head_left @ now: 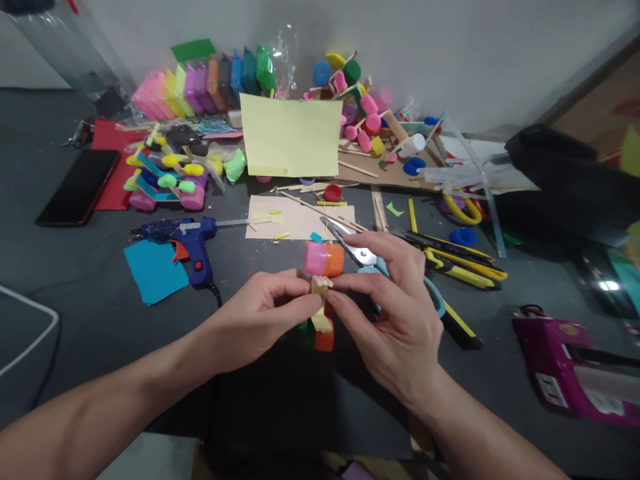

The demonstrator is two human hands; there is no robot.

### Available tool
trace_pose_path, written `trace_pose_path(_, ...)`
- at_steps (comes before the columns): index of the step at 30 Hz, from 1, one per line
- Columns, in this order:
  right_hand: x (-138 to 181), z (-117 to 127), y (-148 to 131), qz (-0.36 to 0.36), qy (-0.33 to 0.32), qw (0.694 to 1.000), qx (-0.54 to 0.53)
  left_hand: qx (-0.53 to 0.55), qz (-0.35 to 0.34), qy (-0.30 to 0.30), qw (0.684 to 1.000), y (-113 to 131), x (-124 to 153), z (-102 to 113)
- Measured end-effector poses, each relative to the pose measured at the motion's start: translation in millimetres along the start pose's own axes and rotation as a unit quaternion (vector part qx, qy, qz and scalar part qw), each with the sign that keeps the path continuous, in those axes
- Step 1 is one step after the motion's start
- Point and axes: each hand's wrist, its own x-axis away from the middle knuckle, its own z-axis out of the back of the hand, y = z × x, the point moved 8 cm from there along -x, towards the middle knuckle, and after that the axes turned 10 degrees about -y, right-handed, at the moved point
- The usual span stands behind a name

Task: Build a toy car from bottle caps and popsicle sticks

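Observation:
Between my two hands is a small craft piece (320, 288) made of pale sticks and yellowish paper, with bottle caps at its far and near ends. Pink and orange caps (324, 259) are on the far side; an orange cap (325, 337) and a green one show below. My left hand (270, 303) pinches the piece from the left with thumb and forefinger. From the right, my right hand (390, 300) closes thumb and a finger on it, its forefinger raised over the scissors (365, 256). The hidden side of the piece cannot be seen.
A blue glue gun (193, 233) lies left on blue paper (155, 270). Yellow cutters (463, 270) lie right, near a purple box-shaped device (555, 360). Behind are a yellow sheet (293, 137), a toy car (167, 179), clay packs (200, 87) and a phone (79, 187).

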Motion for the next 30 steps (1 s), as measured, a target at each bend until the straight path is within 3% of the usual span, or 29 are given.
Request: trace_pose_path(30,1,6,-21,0.153,-0.024,0.980,0.126,0.012,0.005,-0.027,1.000,1,1,-1)
